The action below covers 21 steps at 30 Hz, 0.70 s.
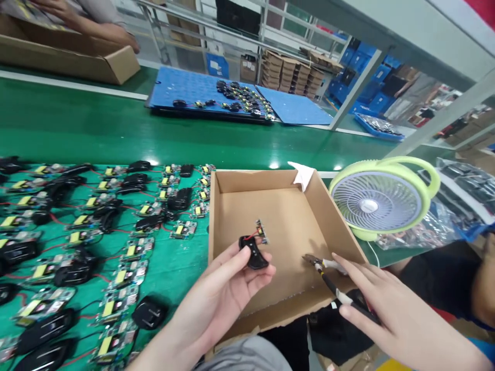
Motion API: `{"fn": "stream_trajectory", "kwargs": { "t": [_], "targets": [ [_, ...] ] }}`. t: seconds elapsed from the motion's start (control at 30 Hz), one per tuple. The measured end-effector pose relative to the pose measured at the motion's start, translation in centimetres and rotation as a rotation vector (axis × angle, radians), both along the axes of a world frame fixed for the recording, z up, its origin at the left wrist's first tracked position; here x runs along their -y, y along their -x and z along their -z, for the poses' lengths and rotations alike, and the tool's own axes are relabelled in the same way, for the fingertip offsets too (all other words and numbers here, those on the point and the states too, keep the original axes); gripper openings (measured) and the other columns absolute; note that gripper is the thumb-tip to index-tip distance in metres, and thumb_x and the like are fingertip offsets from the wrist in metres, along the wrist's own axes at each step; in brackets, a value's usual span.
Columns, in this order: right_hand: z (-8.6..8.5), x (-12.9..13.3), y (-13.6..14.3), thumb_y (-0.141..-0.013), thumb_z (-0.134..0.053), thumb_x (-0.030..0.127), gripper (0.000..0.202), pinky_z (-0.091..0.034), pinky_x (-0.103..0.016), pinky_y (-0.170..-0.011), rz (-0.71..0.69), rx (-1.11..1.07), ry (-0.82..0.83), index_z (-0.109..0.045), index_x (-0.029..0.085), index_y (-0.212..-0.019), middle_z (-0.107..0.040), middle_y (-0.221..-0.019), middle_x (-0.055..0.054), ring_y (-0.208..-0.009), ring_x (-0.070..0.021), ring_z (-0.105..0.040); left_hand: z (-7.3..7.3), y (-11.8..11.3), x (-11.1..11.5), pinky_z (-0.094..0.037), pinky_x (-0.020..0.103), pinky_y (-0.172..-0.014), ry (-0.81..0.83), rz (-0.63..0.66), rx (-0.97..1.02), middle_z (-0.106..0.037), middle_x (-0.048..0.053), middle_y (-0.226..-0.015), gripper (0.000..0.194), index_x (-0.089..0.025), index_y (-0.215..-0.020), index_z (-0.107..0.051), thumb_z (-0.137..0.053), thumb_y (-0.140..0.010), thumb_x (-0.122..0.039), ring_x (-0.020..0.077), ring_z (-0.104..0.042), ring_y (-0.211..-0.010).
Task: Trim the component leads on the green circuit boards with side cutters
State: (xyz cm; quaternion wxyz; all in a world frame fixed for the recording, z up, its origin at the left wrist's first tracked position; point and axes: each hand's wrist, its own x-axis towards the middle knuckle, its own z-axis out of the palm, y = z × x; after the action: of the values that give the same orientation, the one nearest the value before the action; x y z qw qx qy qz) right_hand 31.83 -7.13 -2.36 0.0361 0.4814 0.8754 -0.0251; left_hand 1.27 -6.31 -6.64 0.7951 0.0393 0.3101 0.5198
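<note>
Above the near part of an open cardboard box (266, 181), my left hand (228, 278) grips a small black plastic housing (253, 253) between thumb and fingers. Red wires run from the housing to a small circuit board (261, 232), which hangs free beyond my fingertips. My right hand (398, 304) holds a pair of pliers (328, 282) with dark handles partly wrapped in white. Their jaws point left over the box, apart from the housing. Part of the handles is hidden behind my fingers and palm.
Rows of circuit boards wired to black housings (73, 268) cover the green mat on the left. A lime-green fan (367, 206) stands right of the box. Blue sheets (185, 85) with more assemblies lie behind. A co-worker's arm (96, 31) rests by another carton (69, 64).
</note>
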Motion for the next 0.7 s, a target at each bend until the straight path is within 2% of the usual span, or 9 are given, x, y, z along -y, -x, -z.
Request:
{"fn": "stream_trajectory", "kwargs": {
  "t": [0.1, 0.23, 0.3, 0.4, 0.5, 0.57, 0.7],
  "targets": [
    [-0.7, -1.2, -0.2, -0.1, -0.053, 0.057, 0.065, -0.064, -0.049, -0.092, -0.075, 0.03, 0.098, -0.038, 0.029, -0.157, -0.063, -0.143, -0.008, -0.123, -0.0334, -0.067, 0.0, 0.1, 0.0, -0.061, 0.022, -0.072, -0.025, 0.044, 0.05, -0.078, 0.008, -0.085, 0.036, -0.016, -0.099, -0.079, -0.092, -0.07, -0.033, 0.016, -0.073, -0.073],
    [-1.7, -2.1, -0.2, -0.099, -0.056, 0.057, 0.073, -0.064, -0.046, -0.095, -0.137, 0.068, 0.212, -0.028, 0.033, -0.162, -0.058, -0.149, -0.005, -0.127, -0.0314, -0.065, -0.1, 0.1, 0.1, -0.055, 0.019, -0.065, -0.081, 0.058, 0.065, -0.076, 0.007, -0.082, 0.035, -0.017, -0.099, -0.079, -0.09, -0.073, -0.037, 0.012, -0.067, -0.067],
    [-2.0, -2.2, -0.2, -0.099, -0.057, 0.056, 0.074, -0.064, -0.044, -0.095, -0.15, 0.076, 0.224, -0.025, 0.035, -0.162, -0.057, -0.15, -0.004, -0.127, -0.0305, -0.065, -0.1, 0.0, 0.1, -0.053, 0.019, -0.063, -0.106, 0.048, 0.048, -0.074, 0.006, -0.079, 0.036, -0.017, -0.097, -0.079, -0.091, -0.071, -0.039, 0.0111, -0.064, -0.065],
    [-2.5, -2.3, 0.3, -0.1, -0.056, 0.053, 0.07, -0.062, -0.047, -0.099, -0.157, 0.06, 0.153, -0.026, 0.036, -0.162, -0.057, -0.15, -0.003, -0.129, -0.031, -0.063, -0.1, -0.2, 0.0, -0.051, 0.019, -0.061, -0.13, 0.06, 0.003, -0.072, 0.006, -0.077, 0.037, -0.017, -0.093, -0.079, -0.091, -0.07, -0.043, 0.0107, -0.061, -0.063],
    [-3.1, -2.6, 2.3, -0.102, -0.053, 0.049, 0.068, -0.056, -0.049, -0.107, -0.15, -0.048, 0.049, -0.025, 0.033, -0.162, -0.05, -0.156, -0.006, -0.139, -0.0317, -0.054, 0.3, -0.3, 0.0, -0.048, 0.019, -0.059, -0.159, 0.08, -0.042, -0.07, 0.005, -0.075, 0.039, -0.016, -0.092, -0.078, -0.091, -0.07, -0.046, 0.0099, -0.057, -0.062],
    [-3.5, -2.8, 4.2, -0.103, -0.052, 0.045, 0.067, -0.053, -0.049, -0.111, -0.121, -0.143, 0.052, -0.023, 0.03, -0.162, -0.045, -0.16, -0.008, -0.144, -0.03, -0.048, 0.4, -0.3, 0.1, -0.045, 0.019, -0.057, -0.183, 0.095, -0.086, -0.067, 0.003, -0.073, 0.04, -0.016, -0.092, -0.077, -0.091, -0.07, -0.046, 0.009, -0.054, -0.062],
    [-3.6, -3.3, 7.4, -0.102, -0.056, 0.04, 0.063, -0.051, -0.05, -0.113, -0.13, -0.281, 0.039, -0.03, 0.027, -0.158, -0.051, -0.155, -0.01, -0.146, -0.0284, -0.045, 0.1, -0.2, 0.4, -0.045, 0.02, -0.061, -0.235, 0.174, -0.194, -0.065, 0.002, -0.076, 0.041, -0.017, -0.095, -0.075, -0.09, -0.071, -0.046, 0.0105, -0.054, -0.069]
  ]
}}
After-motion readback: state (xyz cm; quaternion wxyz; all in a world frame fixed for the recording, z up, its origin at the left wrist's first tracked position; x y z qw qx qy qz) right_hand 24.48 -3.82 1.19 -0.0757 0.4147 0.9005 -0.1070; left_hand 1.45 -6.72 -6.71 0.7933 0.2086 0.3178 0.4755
